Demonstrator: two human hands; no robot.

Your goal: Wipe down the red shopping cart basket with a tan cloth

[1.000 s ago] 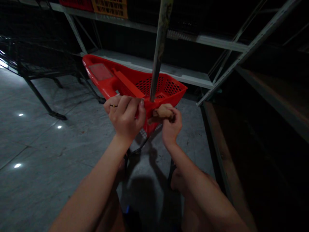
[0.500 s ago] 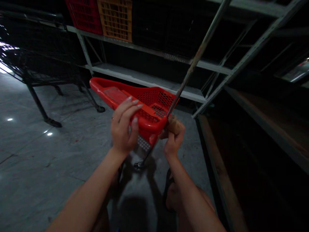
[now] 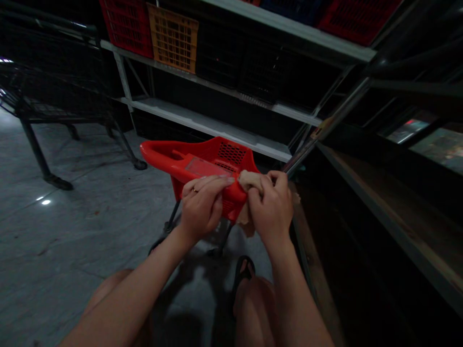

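Observation:
A small red plastic shopping cart (image 3: 170, 161) with perforated basket walls stands on dark legs in front of me. My left hand (image 3: 202, 205) grips its near rim, fingers laid over the edge and thumb folded below. In my right hand (image 3: 273, 205) is a crumpled beige cloth (image 3: 249, 180), pressed on the rim at the cart's right corner. Part of the cloth hangs below the rim. A worn metal pole (image 3: 306, 147) slants up to the right from behind my right hand; its lower end is hidden.
A large dark shopping cart (image 3: 50, 115) stands at the left. Behind is a white metal rack (image 3: 188, 118) with a red crate (image 3: 126, 29) and a yellow crate (image 3: 175, 41). Low wooden shelving (image 3: 394, 207) lines the right. Grey tiled floor (image 3: 90, 236) lies below.
My right hand has brought the cloth up from beside the corner onto the rim. My left hand has shifted right and down. The pole now leans further right, and the view has shifted.

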